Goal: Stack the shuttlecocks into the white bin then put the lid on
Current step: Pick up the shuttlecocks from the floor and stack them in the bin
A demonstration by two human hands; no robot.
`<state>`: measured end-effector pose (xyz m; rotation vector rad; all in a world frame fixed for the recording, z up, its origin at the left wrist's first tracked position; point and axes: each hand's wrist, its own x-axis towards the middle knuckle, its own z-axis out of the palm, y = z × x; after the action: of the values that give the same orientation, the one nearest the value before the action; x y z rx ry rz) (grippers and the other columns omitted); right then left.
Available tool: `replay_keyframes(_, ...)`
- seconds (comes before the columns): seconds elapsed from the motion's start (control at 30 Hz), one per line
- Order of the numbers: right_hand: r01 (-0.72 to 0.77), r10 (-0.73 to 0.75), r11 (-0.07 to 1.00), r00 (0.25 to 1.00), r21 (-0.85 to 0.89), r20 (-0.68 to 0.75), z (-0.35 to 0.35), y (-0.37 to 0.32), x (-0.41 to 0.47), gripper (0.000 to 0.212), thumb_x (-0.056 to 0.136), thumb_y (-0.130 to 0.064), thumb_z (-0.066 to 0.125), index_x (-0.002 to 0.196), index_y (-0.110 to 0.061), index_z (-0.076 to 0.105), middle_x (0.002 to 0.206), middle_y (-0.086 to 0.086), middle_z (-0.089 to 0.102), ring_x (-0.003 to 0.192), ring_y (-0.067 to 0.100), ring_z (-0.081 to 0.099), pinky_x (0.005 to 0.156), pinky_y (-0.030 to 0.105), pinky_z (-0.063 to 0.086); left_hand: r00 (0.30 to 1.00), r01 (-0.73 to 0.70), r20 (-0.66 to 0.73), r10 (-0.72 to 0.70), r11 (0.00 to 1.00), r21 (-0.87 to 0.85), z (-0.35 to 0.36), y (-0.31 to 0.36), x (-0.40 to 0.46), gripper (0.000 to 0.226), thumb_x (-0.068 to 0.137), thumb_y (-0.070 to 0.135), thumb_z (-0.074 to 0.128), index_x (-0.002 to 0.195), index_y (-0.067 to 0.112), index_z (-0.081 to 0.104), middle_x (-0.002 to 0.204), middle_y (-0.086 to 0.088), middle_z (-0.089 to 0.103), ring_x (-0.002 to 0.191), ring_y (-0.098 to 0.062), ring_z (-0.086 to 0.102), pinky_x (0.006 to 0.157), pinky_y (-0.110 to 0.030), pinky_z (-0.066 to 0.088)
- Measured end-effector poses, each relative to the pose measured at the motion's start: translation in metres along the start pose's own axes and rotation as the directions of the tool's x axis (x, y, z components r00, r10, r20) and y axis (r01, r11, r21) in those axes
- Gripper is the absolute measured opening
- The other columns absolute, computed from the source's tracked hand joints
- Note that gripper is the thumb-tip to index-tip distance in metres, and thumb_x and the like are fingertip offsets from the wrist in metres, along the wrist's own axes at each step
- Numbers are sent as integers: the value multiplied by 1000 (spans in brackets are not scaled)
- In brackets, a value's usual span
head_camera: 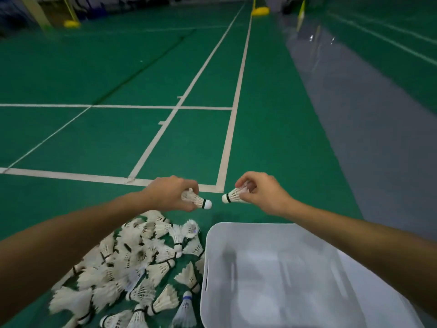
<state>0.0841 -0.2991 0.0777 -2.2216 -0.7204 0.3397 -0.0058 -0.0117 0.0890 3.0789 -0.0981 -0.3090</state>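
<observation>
Head view: L hand (171,194) pinches shuttlecock (196,200), R hand (262,192) pinches another (233,196), corks facing. Step: nesting pair. Next: reverse one, stack into white bin (279,227).

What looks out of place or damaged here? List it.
White feather shuttlecocks lie jumbled on the green court floor beside the white plastic bin, unstacked. One blue-banded shuttlecock differs from the rest. No damage is visible.

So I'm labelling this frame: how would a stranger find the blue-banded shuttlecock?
Start at the white bin, lower right. Just left of its near wall, in the shuttlecock pile, lies the blue-banded shuttlecock. Its neighbours carry black bands.
</observation>
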Motion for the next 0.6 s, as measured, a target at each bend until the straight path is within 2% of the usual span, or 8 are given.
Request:
replay_keyframes(0.07,-7,7,1000,1000,30,-18,-20,-11,-38,23,84,-14,80,104,-23,74,86,-8,70,78,14,70,75,30,57,996,-7,-87,9,1000,17,-31,22,-23,45,84,74,62,117,43,61,94,12,72,78,-12,66,65,-29,46)
replay_keyframes(0.17,-54,55,997,998,56,-28,-29,-8,-94,26,80,-18,86,98,-30,70,87,-5,73,77,15,73,72,32,58,984,-30,-175,14,996,-89,-49,56,-55,45,86,75,63,116,42,64,94,13,71,68,-4,64,59,-26,48)
replay_keyframes(0.23,-132,134,989,991,70,-21,-18,8,-123,29,78,-19,88,92,-33,67,86,-4,74,72,14,73,69,33,58,981,-38,-192,9,989,-145,-44,78,-73,50,83,81,59,114,43,66,92,17,73,61,2,63,55,-24,51)
replay_keyframes(0.37,-351,356,919,934,180,1,25,53,-155,28,78,-11,88,94,-21,67,80,3,71,61,18,68,57,33,59,986,10,-163,-37,986,-164,-17,112,-93,57,78,91,52,102,44,72,78,19,71,60,3,62,54,-24,43)
replay_keyframes(0.47,-481,482,854,875,200,44,64,79,-160,27,81,-9,87,98,-18,68,87,5,72,69,21,72,66,37,64,979,67,-175,-100,980,-186,7,127,-100,66,72,98,47,93,42,75,71,17,70,62,0,62,54,-25,42)
replay_keyframes(0.6,-527,523,820,848,224,80,107,91,-139,29,81,-9,84,101,-20,67,101,5,74,93,25,74,84,42,64,973,117,-174,-153,973,-197,23,130,-99,75,67,102,46,99,42,77,87,17,76,77,-7,68,65,-28,56)
